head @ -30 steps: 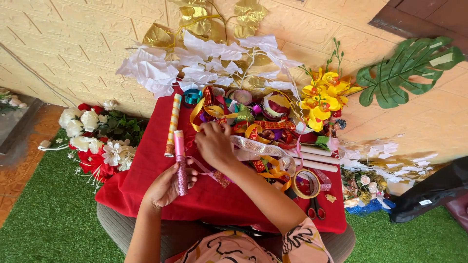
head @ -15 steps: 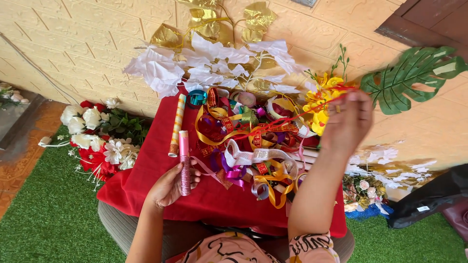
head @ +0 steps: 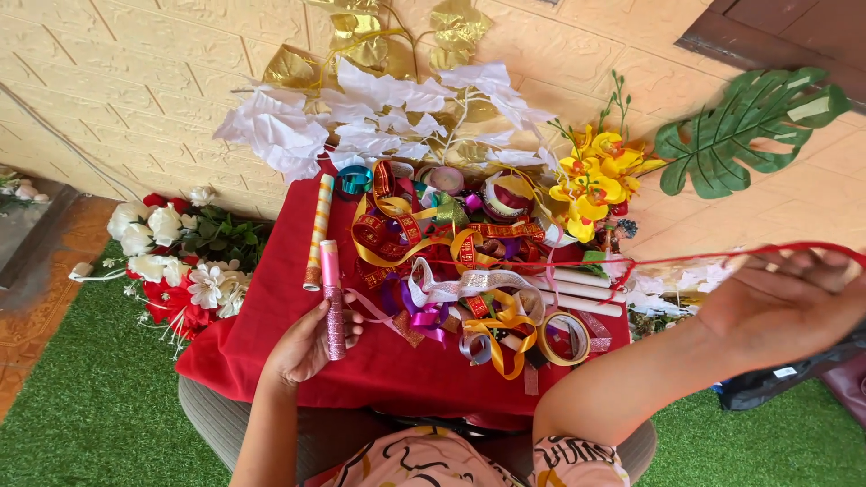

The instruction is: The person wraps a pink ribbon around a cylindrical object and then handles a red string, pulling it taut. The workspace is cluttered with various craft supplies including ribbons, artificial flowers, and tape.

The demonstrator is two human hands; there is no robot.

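Seen from the head camera, a person sat at a small desk (head: 271,361) draped in a red cloth. The left hand (head: 307,343) rested on the cloth near the desk's front left, fingers curled around the lower end of a pink glittery roll (head: 332,298), which stood nearly upright and pointed away from the person. Just beyond it lay an orange-and-white striped roll (head: 317,230), apart from the hand.

The right hand (head: 785,302) was raised well off to the right, beyond the desk's edge, back of the hand toward the camera. Its fingers were closed on a thin red ribbon (head: 631,264), which ran taut from the hand leftward and down into a tangled pile of ribbons (head: 451,271) in gold, red, purple and silver at the middle of the desk.

White paper leaves (head: 361,113) and gold leaves (head: 361,36) lay at the far edge, yellow artificial flowers (head: 591,185) to the right of them, a large green leaf (head: 740,131) on the floor beyond. White and red flowers (head: 176,266) sat on green turf left of the desk.
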